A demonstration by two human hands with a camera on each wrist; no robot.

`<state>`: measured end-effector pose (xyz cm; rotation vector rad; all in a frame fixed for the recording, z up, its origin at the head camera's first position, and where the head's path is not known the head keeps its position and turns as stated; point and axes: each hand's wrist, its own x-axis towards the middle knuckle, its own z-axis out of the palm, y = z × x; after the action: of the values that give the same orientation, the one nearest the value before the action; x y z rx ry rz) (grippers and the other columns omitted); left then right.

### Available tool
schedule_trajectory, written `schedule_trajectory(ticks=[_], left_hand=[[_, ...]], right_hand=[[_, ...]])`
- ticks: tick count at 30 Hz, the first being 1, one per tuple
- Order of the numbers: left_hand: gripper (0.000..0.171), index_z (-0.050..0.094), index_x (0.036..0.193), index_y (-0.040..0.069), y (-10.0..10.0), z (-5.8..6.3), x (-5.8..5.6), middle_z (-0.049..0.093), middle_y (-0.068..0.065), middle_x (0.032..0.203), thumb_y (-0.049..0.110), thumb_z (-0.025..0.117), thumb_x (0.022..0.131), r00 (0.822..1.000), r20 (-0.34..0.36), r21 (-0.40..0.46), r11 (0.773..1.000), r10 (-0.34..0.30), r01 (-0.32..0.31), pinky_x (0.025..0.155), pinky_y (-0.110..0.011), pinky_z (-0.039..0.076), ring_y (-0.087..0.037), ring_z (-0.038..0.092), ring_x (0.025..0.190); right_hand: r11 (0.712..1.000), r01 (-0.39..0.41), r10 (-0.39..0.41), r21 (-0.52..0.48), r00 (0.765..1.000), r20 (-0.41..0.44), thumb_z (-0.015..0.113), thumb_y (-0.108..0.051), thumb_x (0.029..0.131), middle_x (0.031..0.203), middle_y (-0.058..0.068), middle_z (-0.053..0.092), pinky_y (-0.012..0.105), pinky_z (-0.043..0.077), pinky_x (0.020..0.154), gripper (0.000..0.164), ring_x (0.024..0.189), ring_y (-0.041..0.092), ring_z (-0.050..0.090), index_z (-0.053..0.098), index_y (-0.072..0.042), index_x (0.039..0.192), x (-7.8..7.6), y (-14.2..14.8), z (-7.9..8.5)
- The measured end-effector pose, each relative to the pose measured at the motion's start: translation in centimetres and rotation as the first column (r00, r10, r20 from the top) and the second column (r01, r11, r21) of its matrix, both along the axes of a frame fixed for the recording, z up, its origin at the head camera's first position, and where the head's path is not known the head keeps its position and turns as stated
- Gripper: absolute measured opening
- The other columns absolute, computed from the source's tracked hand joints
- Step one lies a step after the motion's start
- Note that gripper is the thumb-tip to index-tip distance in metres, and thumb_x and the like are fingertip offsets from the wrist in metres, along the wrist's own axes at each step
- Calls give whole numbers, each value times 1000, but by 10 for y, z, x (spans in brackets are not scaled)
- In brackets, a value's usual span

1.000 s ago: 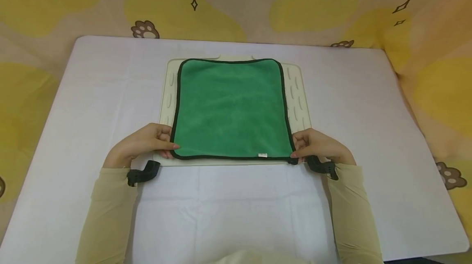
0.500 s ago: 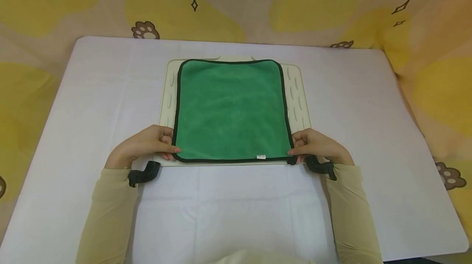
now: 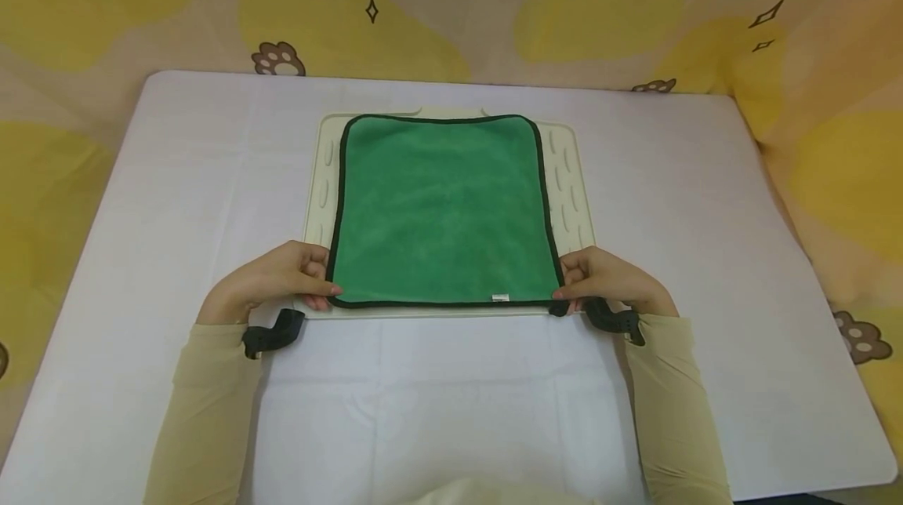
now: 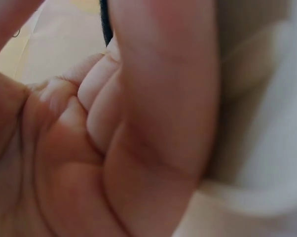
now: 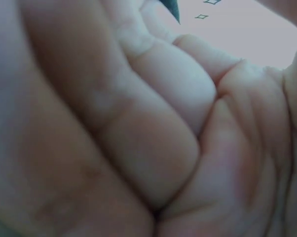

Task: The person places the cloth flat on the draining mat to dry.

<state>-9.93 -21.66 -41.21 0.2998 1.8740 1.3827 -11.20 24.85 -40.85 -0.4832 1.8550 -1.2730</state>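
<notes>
A green cloth (image 3: pixel 444 207) with a black border lies spread over a cream ridged board (image 3: pixel 568 183) in the head view. My left hand (image 3: pixel 285 270) pinches the cloth's near left corner, thumb on top. At the near right corner my right hand (image 3: pixel 603 277) pinches the cloth the same way, with a small dark piece of the edge hanging by the fingertips. A white tag (image 3: pixel 500 298) shows along the near edge. Both wrist views are filled by curled fingers; the left wrist view catches only a strip of the black border (image 4: pixel 106 22).
The board rests on a white table (image 3: pixel 451 395) whose far edge meets a yellow patterned cloth backdrop (image 3: pixel 423 11). A black wrist mount (image 3: pixel 275 332) sits at the left cuff, another black mount (image 3: pixel 615 318) at the right one.
The cloth's near edge has shifted very slightly, and the left hand has moved a little with its corner. Both hands keep hold of the cloth.
</notes>
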Motion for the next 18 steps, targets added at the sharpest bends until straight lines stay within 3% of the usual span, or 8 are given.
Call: schedule_trajectory(ticks=[8, 12, 15, 18], left_hand=[[22, 44, 80, -4, 0, 1, 1, 65, -13, 72, 1, 64, 86, 998, 24, -25, 998, 54, -53, 61, -29, 55, -18, 67, 63], [22, 53, 92, -9, -4, 4, 1, 67, -12, 76, 10, 64, 89, 996, 15, -74, 994, 87, -86, 63, -30, 55, -18, 66, 66], [26, 57, 97, -10, -11, 6, -1, 67, -11, 79, 16, 61, 93, 995, -50, -127, 988, 84, -90, 66, -30, 55, -18, 66, 70], [26, 58, 103, -7, -17, 14, -8, 67, -12, 88, 18, 57, 96, 979, -191, -193, 975, 76, -113, 72, -32, 54, -22, 65, 79]], right_hand=[[996, 82, -84, 43, 996, 38, 67, -2, 86, 65, 8, 65, 30, 55, 58, 30, 58, 16, 62, 40, -2, 72, 1, 2, 0], [984, 139, -144, 115, 989, 38, 66, -7, 88, 73, 7, 66, 30, 55, 62, 19, 64, 15, 63, 51, 4, 82, 0, 2, 3], [963, 193, -185, 189, 981, -61, 64, -14, 91, 83, 9, 67, 30, 55, 69, 21, 73, 17, 65, 61, 6, 96, -5, 2, 8], [934, 262, -212, 243, 953, -215, 62, -22, 93, 97, 13, 68, 36, 53, 77, 28, 84, 24, 65, 64, 3, 106, -15, 1, 19]])
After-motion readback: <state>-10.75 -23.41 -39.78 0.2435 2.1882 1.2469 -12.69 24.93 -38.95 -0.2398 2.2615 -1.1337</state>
